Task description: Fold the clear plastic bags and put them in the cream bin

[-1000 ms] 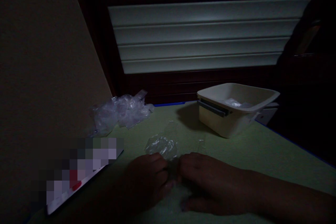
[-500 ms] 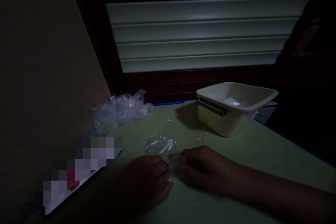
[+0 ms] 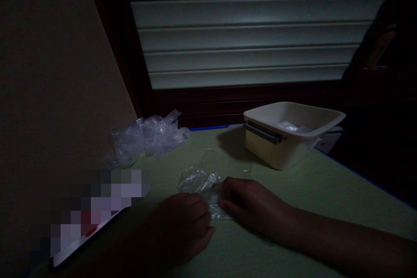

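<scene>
A clear plastic bag (image 3: 208, 173) lies spread on the green tabletop (image 3: 293, 191), between and beyond my two hands. At its lower left edge rests my left hand (image 3: 185, 226), fingers curled and close together at the plastic. My right hand (image 3: 250, 204) is at the bag's right side, thumb and fingers bent toward each other with plastic at the fingertips. The dim light hides exactly how the left fingers meet the film.
A heap of crumpled clear bags (image 3: 150, 137) sits at the back left. At the back right stands a cream bin (image 3: 270, 150) with clear plastic inside. A partly blurred-out white item (image 3: 97, 221) lies at the left, beside the wall.
My right hand has shifted slightly left, and the plastic between my hands now lies flatter, with a lower edge showing. My left hand has hardly moved.
</scene>
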Demonstrator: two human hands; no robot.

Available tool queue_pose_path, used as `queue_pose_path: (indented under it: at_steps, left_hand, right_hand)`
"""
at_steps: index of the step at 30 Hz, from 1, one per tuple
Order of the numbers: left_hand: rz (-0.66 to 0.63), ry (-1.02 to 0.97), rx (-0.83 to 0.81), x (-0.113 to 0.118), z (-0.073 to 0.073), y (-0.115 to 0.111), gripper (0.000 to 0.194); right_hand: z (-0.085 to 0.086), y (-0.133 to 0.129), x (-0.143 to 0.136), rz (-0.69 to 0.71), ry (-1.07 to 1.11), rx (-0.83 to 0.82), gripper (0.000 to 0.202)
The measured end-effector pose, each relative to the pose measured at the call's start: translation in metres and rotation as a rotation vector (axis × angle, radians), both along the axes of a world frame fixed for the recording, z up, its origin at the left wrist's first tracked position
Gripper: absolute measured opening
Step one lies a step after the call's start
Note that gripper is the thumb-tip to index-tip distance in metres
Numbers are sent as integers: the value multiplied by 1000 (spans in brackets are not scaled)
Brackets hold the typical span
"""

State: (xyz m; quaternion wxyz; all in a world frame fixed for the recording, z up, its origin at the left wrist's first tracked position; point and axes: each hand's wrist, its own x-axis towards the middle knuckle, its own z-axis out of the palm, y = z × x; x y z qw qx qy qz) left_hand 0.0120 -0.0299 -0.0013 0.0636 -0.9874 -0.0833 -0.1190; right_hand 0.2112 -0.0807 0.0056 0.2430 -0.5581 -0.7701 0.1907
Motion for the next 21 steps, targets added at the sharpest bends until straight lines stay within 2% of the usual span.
queue_pose_path:
  at_steps: [5, 7, 14, 18, 21]
  left_hand:
    - [21, -6, -14, 0, 1, -1, 12]
    - [34, -19, -5, 0, 3, -2, 14]
    - [8, -52, -22, 4, 9, -7, 7]
    - [1, -57, -47, 4, 8, -6, 10]
    - [3, -64, -37, 3, 6, -5, 12]
  right_hand:
    - [-3, 1, 0, -33, 50, -2, 33]
    - [-4, 2, 0, -48, 63, 1, 38]
    - [-7, 5, 1, -37, -14, 65, 35]
    - [4, 3, 4, 33, -89, 210, 18]
    - [16, -1, 5, 162, -157, 283, 27]
